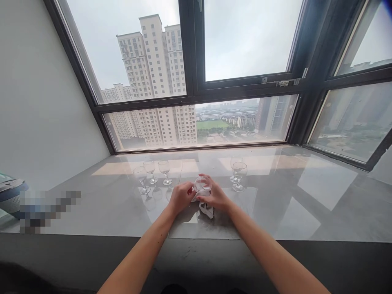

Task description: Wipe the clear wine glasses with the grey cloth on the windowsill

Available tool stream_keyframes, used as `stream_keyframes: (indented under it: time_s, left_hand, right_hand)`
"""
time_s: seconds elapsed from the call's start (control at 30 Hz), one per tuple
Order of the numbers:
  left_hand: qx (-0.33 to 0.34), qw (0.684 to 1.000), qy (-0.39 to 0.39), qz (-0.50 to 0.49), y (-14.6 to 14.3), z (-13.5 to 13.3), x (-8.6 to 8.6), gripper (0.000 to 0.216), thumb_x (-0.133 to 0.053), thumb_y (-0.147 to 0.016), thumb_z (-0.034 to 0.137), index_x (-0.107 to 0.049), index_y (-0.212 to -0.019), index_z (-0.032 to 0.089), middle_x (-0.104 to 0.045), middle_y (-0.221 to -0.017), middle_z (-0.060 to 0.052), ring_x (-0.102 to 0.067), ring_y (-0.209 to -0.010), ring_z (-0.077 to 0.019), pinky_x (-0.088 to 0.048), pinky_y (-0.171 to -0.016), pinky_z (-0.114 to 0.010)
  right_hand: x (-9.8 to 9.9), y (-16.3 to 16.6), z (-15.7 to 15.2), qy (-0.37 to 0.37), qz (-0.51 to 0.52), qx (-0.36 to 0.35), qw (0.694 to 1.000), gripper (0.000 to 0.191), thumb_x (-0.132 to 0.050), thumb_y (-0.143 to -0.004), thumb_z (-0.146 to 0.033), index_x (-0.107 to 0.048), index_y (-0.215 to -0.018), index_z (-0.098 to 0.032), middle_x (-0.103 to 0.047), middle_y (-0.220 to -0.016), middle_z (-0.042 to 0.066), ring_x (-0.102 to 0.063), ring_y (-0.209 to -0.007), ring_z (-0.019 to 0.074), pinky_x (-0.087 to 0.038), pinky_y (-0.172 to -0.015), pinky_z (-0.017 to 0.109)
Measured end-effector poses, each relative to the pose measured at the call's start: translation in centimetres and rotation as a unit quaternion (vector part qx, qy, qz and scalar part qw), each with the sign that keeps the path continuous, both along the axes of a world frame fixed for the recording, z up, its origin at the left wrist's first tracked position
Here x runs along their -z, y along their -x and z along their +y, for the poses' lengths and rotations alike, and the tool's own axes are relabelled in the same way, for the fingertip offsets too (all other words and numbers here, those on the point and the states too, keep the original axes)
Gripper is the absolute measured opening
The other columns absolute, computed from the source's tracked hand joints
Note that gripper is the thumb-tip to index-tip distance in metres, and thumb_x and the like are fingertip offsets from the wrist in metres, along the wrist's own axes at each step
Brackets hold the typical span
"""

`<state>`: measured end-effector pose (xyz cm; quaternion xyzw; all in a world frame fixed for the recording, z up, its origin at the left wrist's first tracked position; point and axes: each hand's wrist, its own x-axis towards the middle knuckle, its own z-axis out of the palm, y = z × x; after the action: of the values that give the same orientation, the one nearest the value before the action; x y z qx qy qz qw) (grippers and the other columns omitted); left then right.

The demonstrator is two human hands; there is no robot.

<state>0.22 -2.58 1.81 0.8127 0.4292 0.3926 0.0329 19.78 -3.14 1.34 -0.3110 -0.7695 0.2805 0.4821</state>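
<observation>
My right hand (217, 194) curls around the bowl of a clear wine glass (202, 184), which is tilted with its round opening towards me. At the glass's left side, my left hand (183, 197) is closed, its fingers bunched against a white cloth (206, 210). Part of that cloth hangs below the glass, between the two hands. How much of the cloth sits inside the left fingers is hidden, and so is the glass's stem.
Several stemmed glasses stand upright on the glossy grey sill (260, 220): a group with this wine glass (140, 175) to the left, and two, including this front glass (239, 169), to the right. Dark window frames (196, 99) rise behind. A blue-grey object (12, 194) lies far left.
</observation>
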Motion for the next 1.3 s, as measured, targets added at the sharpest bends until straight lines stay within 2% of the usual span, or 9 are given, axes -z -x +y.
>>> stream_keyframes:
  time_s: [0.07, 0.2, 0.33, 0.5, 0.6, 0.8, 0.93, 1.17, 1.3]
  left_hand:
    - [-0.012, 0.998, -0.024, 0.05, -0.1, -0.2, 0.1, 0.012, -0.054, -0.079, 0.018, -0.059, -0.068, 0.02, -0.06, -0.066, 0.0, -0.055, -0.061, -0.0132, -0.038, -0.059, -0.025]
    - [-0.009, 0.995, -0.044, 0.084, 0.0, 0.0, 0.4, 0.011, -0.052, -0.082, 0.017, -0.057, -0.074, 0.021, -0.06, -0.073, -0.001, -0.056, -0.065, -0.0142, -0.038, -0.059, -0.025]
    - [0.011, 0.992, -0.059, 0.107, -0.5, 0.2, 0.8, 0.006, -0.054, -0.085, 0.022, -0.058, -0.089, 0.022, -0.062, -0.088, -0.003, -0.059, -0.084, -0.0189, -0.045, -0.07, -0.029]
    - [0.014, 0.994, -0.066, 0.083, -1.1, 0.1, 1.2, 0.052, -0.071, -0.073, 0.028, -0.05, -0.12, 0.024, -0.057, -0.116, -0.008, -0.054, -0.109, -0.0263, -0.048, -0.091, -0.042]
    - [0.004, 0.997, -0.048, 0.053, -1.0, 0.2, 1.4, 0.061, -0.076, -0.069, 0.031, -0.049, -0.124, 0.024, -0.055, -0.116, -0.008, -0.054, -0.109, -0.0268, -0.047, -0.095, -0.044]
    - [0.001, 0.999, -0.024, 0.045, -0.6, 0.6, 1.6, 0.054, -0.076, -0.07, 0.032, -0.053, -0.118, 0.023, -0.056, -0.113, -0.008, -0.055, -0.108, -0.0265, -0.048, -0.094, -0.042]
    - [-0.005, 0.999, -0.019, 0.046, -0.7, 0.6, 1.5, 0.046, -0.074, -0.071, 0.031, -0.056, -0.113, 0.023, -0.056, -0.111, -0.007, -0.056, -0.106, -0.0259, -0.049, -0.092, -0.041]
    - [-0.004, 0.999, -0.017, 0.043, -0.5, 0.5, 1.4, 0.039, -0.068, -0.074, 0.03, -0.056, -0.11, 0.023, -0.057, -0.109, -0.007, -0.058, -0.103, -0.025, -0.051, -0.088, -0.04]
    - [0.005, 0.999, -0.01, 0.049, -0.3, 0.7, 1.5, 0.035, -0.064, -0.078, 0.032, -0.055, -0.11, 0.023, -0.057, -0.11, -0.008, -0.058, -0.102, -0.0258, -0.053, -0.081, -0.039]
  right_hand:
    - [0.0, 0.2, -0.2, 0.012, 0.004, -0.014, 1.0, 0.076, -0.075, -0.073, -0.029, -0.037, -0.138, -0.029, -0.064, -0.12, 0.008, -0.06, -0.111, 0.0213, -0.047, -0.094, 0.038]
    - [0.0, 0.5, -0.4, 0.021, 0.031, -0.025, 0.999, 0.071, -0.074, -0.075, -0.032, -0.039, -0.137, -0.029, -0.067, -0.112, 0.005, -0.064, -0.102, 0.0198, -0.049, -0.091, 0.038]
    - [-0.3, 0.7, -0.4, 0.002, 0.062, -0.006, 0.998, 0.064, -0.073, -0.076, -0.035, -0.043, -0.132, -0.029, -0.067, -0.11, 0.005, -0.065, -0.101, 0.0214, -0.051, -0.088, 0.039]
    - [-0.7, 0.6, -0.4, -0.036, 0.104, 0.085, 0.99, 0.059, -0.071, -0.077, -0.032, -0.044, -0.129, -0.026, -0.067, -0.107, 0.006, -0.065, -0.103, 0.0224, -0.051, -0.086, 0.039]
    - [-0.7, 0.2, -0.4, -0.069, 0.123, 0.159, 0.977, 0.059, -0.071, -0.078, -0.032, -0.044, -0.13, -0.024, -0.066, -0.101, 0.005, -0.066, -0.09, 0.0203, -0.053, -0.081, 0.037]
    - [-0.5, -0.9, -0.2, -0.127, 0.133, 0.341, 0.922, 0.066, -0.07, -0.076, -0.038, -0.041, -0.133, -0.021, -0.064, -0.091, 0.001, -0.06, -0.072, 0.0164, -0.05, -0.064, 0.029]
    - [-0.9, -1.9, -0.5, -0.134, 0.15, 0.435, 0.878, 0.067, -0.069, -0.075, -0.044, -0.041, -0.131, -0.02, -0.062, -0.086, 0.0, -0.055, -0.064, 0.0145, -0.047, -0.062, 0.028]
    - [-1.3, -4.5, -1.9, -0.085, 0.172, 0.557, 0.808, 0.07, -0.063, -0.076, -0.053, -0.037, -0.134, -0.022, -0.063, -0.092, 0.001, -0.059, -0.07, 0.0178, -0.045, -0.066, 0.029]
    - [-0.7, -5.2, -1.9, -0.021, 0.155, 0.589, 0.793, 0.07, -0.056, -0.079, -0.055, -0.033, -0.136, -0.023, -0.065, -0.096, 0.002, -0.062, -0.074, 0.0216, -0.04, -0.061, 0.029]
